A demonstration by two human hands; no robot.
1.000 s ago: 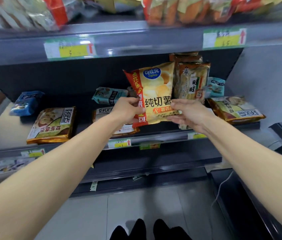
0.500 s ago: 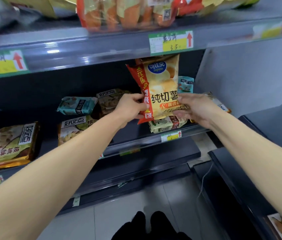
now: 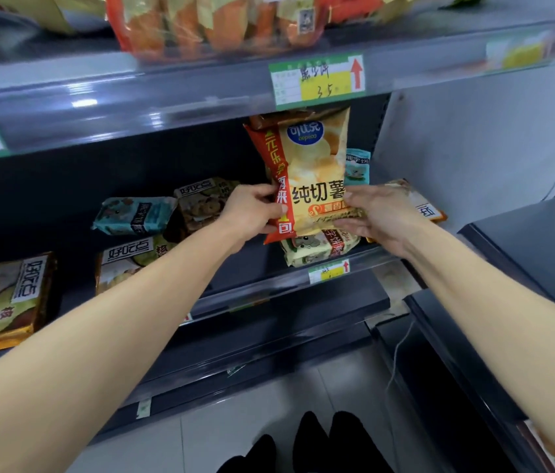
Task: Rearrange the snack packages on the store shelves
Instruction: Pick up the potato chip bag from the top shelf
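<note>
Yellow chip bag (image 3: 317, 158): upright, centre of frame, just above the middle shelf (image 3: 269, 290). Left grip (image 3: 252, 213) pinches its red left edge; right grip (image 3: 378, 216) curls round its lower right corner.

I see the yellow chip bag (image 3: 315, 172) upright, red stripe down its left edge — held just above the middle shelf (image 3: 255, 268), in front of a pale cookie pack (image 3: 317, 250) lying flat.

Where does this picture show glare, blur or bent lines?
Head view: lamp glare streaks the upper shelf edge; the wide lens bows that edge; the bags on top are blurred; the print on the chip bag is readable.
</note>
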